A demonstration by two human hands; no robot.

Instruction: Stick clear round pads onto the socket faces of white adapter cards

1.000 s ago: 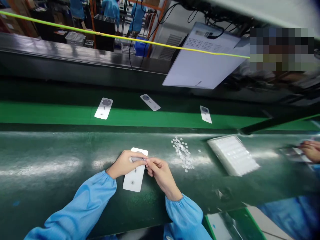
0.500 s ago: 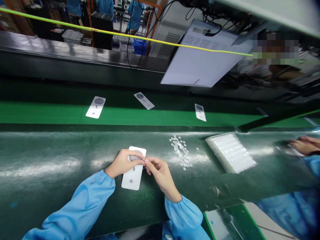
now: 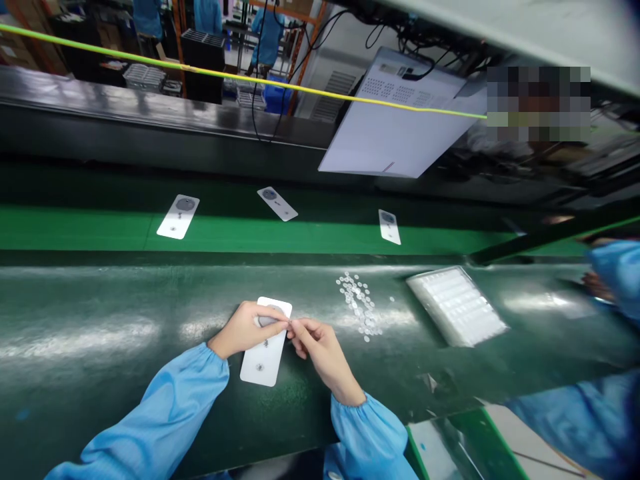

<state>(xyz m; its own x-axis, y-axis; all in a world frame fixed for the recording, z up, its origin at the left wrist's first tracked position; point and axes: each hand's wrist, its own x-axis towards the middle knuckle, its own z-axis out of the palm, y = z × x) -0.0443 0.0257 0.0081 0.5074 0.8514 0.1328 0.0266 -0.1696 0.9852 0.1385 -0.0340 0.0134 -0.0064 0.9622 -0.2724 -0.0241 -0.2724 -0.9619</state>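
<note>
A white phone-shaped panel [image 3: 259, 367] with a grey round patch and small dark marks lies on the green bench. My left hand [image 3: 253, 325] reaches across its upper part, thumb and fingers pinched together at the panel's right edge. There its tips meet those of my right hand [image 3: 317, 343], which is also pinched. Whatever is between the fingertips is too small to make out. To the right of my right hand lies a loose scatter of small clear round discs [image 3: 357, 300].
Three similar white panels [image 3: 179, 217] lie on the green belt [image 3: 90, 227] beyond the bench. A clear-wrapped white pack [image 3: 457, 307] sits right of the discs. A co-worker's blue sleeve [image 3: 617, 270] is at far right. A grey-white monitor-like panel [image 3: 385, 127] hangs above.
The panels on the belt have shifted left. The co-worker's hand at far right has moved, and a blue sleeve now shows there. My two hands stay pinched together almost unmoved.
</note>
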